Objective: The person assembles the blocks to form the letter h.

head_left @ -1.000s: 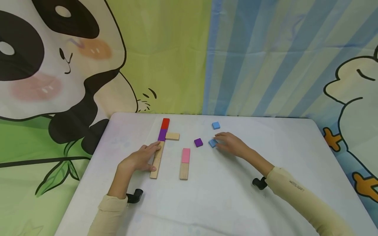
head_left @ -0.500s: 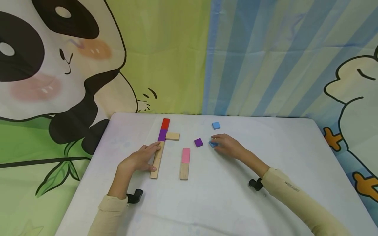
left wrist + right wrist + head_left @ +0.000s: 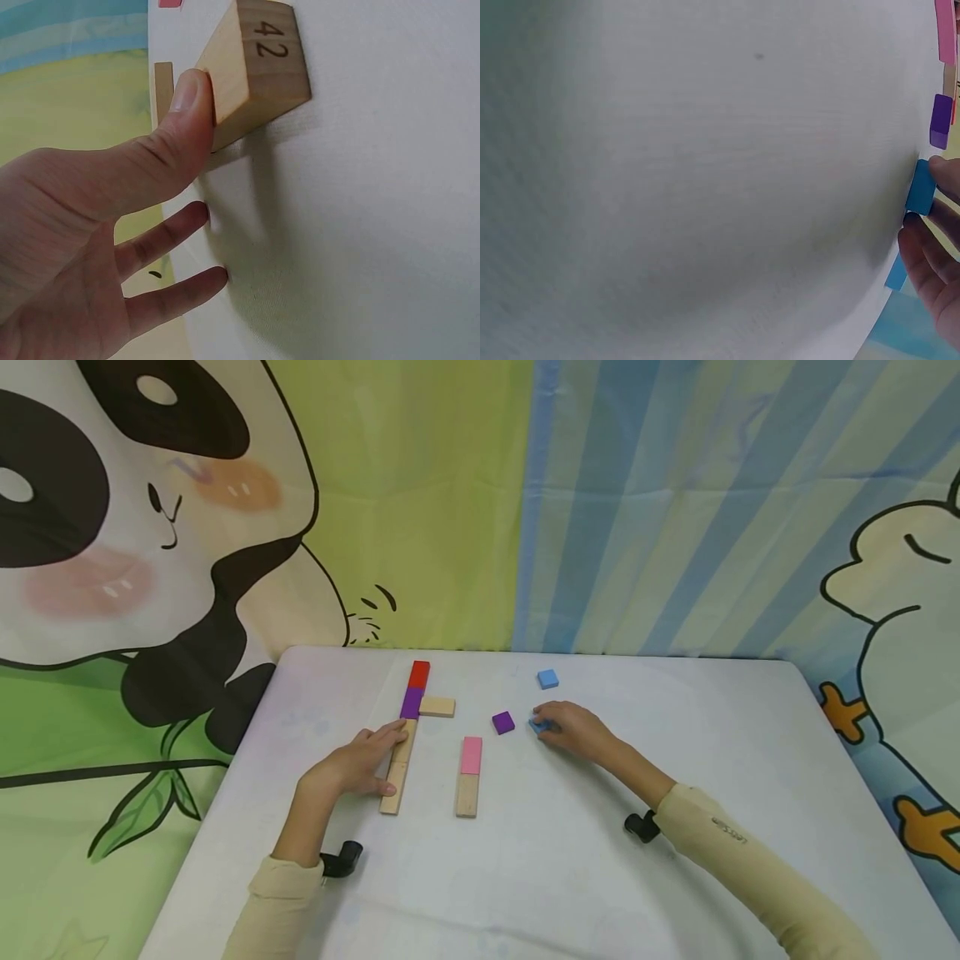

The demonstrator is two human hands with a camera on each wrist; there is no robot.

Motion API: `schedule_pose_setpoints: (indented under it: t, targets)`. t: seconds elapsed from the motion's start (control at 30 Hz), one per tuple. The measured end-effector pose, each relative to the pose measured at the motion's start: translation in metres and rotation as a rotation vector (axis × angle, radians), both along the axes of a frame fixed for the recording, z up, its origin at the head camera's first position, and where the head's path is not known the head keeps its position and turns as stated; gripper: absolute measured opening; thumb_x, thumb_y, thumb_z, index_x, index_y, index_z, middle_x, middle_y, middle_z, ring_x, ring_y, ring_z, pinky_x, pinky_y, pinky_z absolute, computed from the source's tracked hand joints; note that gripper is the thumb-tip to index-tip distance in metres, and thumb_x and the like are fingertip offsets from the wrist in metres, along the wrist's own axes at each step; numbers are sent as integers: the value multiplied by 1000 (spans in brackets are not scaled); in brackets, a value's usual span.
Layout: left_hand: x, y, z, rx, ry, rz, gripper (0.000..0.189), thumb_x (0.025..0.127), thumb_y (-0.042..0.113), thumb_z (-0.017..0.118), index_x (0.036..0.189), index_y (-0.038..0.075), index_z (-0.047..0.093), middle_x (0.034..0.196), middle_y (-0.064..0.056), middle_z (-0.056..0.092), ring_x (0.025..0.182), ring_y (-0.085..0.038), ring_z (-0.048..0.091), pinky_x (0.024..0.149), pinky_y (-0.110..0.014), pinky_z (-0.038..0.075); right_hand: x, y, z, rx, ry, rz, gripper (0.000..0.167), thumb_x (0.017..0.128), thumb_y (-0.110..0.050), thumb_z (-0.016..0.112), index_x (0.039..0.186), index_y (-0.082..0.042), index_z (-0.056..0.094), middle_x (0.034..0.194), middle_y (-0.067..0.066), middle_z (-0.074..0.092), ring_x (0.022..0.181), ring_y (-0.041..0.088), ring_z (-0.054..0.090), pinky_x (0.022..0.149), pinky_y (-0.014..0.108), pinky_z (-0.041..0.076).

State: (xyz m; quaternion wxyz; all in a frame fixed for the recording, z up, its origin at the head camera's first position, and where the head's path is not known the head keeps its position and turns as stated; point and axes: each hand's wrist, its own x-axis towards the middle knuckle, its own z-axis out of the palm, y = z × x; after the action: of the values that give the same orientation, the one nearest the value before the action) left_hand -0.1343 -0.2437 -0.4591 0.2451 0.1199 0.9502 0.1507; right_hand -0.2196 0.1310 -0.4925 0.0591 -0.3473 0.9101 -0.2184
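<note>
On the white table, a row of blocks runs away from me: wooden blocks [image 3: 400, 772] nearest, then a purple block [image 3: 412, 702] and a red block [image 3: 419, 674]. My left hand [image 3: 356, 764] rests along the row's left side with fingers spread. In the left wrist view its thumb touches a wooden block [image 3: 277, 56] marked 42, the other visible fingers straight. My right hand [image 3: 572, 728] pinches a small blue block [image 3: 921, 187] between thumb and fingers, close over the table. The fingers partly cover this block in the head view.
A second blue block [image 3: 548, 679] lies farther back, and a purple block [image 3: 503, 722] lies left of the right hand. A pink block [image 3: 471, 755] adjoins a wooden block [image 3: 467, 795] mid-table. Another wooden block [image 3: 438, 707] juts sideways from the row. A printed curtain [image 3: 420, 510] hangs behind.
My right hand has moved slightly left, and its fingers have closed round the nearer blue block. My left hand stays in place on the row.
</note>
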Motion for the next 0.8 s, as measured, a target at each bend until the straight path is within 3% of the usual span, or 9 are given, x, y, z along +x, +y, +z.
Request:
schedule_pose_setpoints:
  t: [0.1,0.23,0.33,0.5,0.67,0.8]
  targets:
    - [0,0,0,0,1,-4,93,77,29,80,153,14,27,164,-4,15,137,-34,35,98,-53,49,1,0,-2,35,64,9,24,89,-17,70,111,-7,69,118,9,69,112,29,63,93,43,53]
    - [0,0,1,3,-1,2,95,77,29,79,154,15,25,163,-5,16,136,-34,37,97,-53,50,2,-2,-6,85,224,38,24,88,-23,71,110,-12,69,110,3,69,101,23,65,80,37,57]
    - [0,1,2,1,-10,12,96,77,29,80,154,16,24,163,-5,17,135,-34,37,96,-54,50,0,-6,-4,84,299,26,30,87,-24,72,113,-11,69,110,4,69,101,23,65,80,36,58]
    - [1,0,1,1,-22,17,96,76,29,80,154,15,25,164,-5,15,136,-34,36,97,-54,50,-4,-28,12,29,229,-31,35,86,-26,73,118,-11,69,113,6,69,105,22,65,86,38,57]
    - [1,-2,0,11,-13,10,95,76,28,80,153,15,27,164,-4,15,137,-34,35,98,-54,49,-9,-66,26,10,176,16,35,89,-30,70,117,-10,69,110,5,69,97,18,66,78,32,58]
    - [0,-2,-1,18,-4,0,94,77,29,79,153,15,27,164,-3,14,138,-33,34,99,-54,48,-15,-94,24,45,126,34,36,89,-31,69,118,-10,69,111,4,68,93,16,65,75,30,56]
